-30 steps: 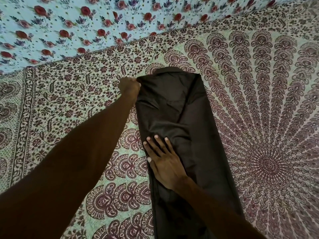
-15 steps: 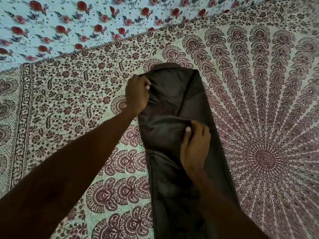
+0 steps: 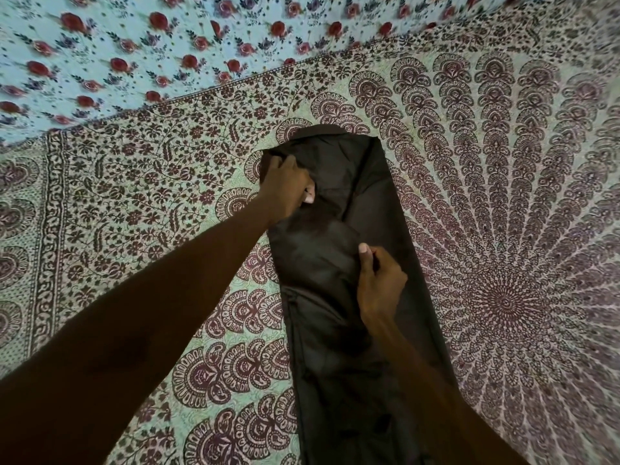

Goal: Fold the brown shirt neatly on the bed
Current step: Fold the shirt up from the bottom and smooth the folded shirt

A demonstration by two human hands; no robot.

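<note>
Shirt [image 3: 362, 182] edge in left hand [image 3: 285, 186], middle fold in right hand [image 3: 379, 286].

maroon mandala-print spread [image 3: 503, 229] | blue rose-print cloth [image 3: 134, 45] beyond its far edge

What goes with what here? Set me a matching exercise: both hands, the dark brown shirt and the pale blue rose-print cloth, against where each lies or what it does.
1. left hand
2. right hand
3. dark brown shirt
4. pale blue rose-print cloth

A. pinches fabric at the shirt's middle
B. lies beyond the far edge of the maroon-print bedspread
C. grips the shirt's left edge near its far end
D. lies as a long narrow strip on the bedspread

Pairs: 1-C, 2-A, 3-D, 4-B
</note>
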